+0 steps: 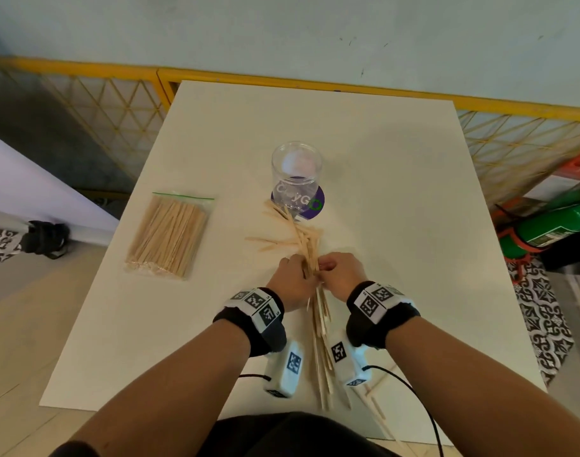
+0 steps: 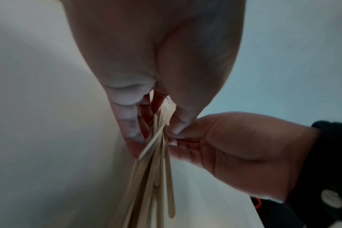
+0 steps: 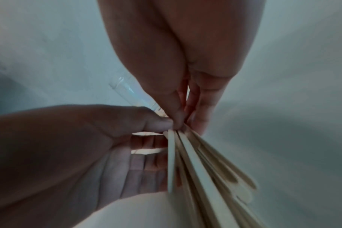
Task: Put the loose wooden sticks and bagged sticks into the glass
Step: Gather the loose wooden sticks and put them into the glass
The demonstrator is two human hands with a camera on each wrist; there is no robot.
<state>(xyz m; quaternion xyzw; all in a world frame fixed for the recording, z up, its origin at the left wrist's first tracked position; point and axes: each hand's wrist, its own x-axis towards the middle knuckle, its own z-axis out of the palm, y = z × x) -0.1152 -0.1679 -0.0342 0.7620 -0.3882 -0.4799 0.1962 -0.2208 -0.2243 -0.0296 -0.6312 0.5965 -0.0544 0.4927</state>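
Observation:
A bundle of loose wooden sticks (image 1: 310,245) lies lengthwise at the table's middle, fanning out at both ends. My left hand (image 1: 295,275) and right hand (image 1: 338,270) meet at its centre and pinch it from either side. In the left wrist view the sticks (image 2: 158,169) run between my curled fingers (image 2: 131,123). The right wrist view shows the sticks (image 3: 195,169) squeezed under my thumb. A clear glass (image 1: 296,173) stands upright beyond the bundle on a purple coaster (image 1: 310,209). The bagged sticks (image 1: 169,234) lie flat to the left.
The white table (image 1: 397,199) ends at a yellow mesh fence (image 1: 117,107) behind. A green cylinder (image 1: 552,229) lies on the floor to the right. A few stray sticks (image 1: 377,407) rest near the front edge.

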